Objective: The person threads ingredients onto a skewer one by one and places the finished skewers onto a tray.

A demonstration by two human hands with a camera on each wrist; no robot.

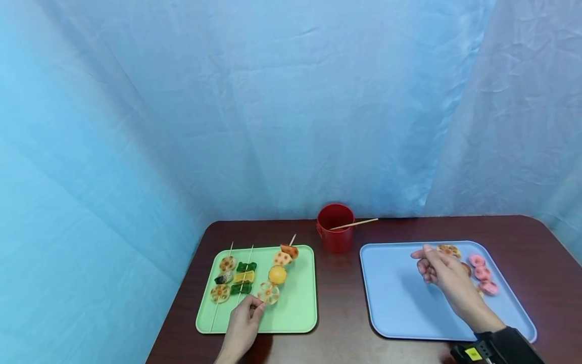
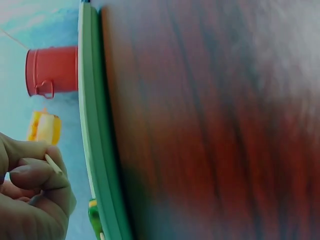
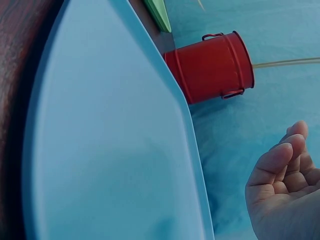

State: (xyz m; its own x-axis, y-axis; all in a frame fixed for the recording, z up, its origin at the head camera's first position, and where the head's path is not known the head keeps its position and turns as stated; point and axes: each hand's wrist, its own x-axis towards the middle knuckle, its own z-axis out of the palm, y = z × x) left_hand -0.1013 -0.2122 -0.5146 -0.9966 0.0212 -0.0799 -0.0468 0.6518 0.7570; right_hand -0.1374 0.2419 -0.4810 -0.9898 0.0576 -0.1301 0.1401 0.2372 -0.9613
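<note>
My left hand (image 1: 244, 323) pinches the bare end of a skewer (image 1: 277, 274) over the green tray (image 1: 300, 313). The skewer leans up to the right, threaded with a lotus root slice, a round yellow piece, a pale holed slice and a brown-orange piece. In the left wrist view the stick end (image 2: 53, 164) sticks out between thumb and fingers. Two other loaded skewers lie to the left: one with lotus root slices (image 1: 220, 293), one with green and yellow pieces (image 1: 244, 277). Above the blue tray (image 1: 391, 303), my right hand (image 1: 445, 278) holds nothing, its fingers loosely bent.
A red bucket (image 1: 335, 237) stands between the trays at the back, a bare wooden stick (image 1: 359, 223) leaning out of it. Pink pieces (image 1: 482, 273) lie in a row on the blue tray's right side. A lotus root slice (image 1: 449, 249) lies there too, partly behind my right hand.
</note>
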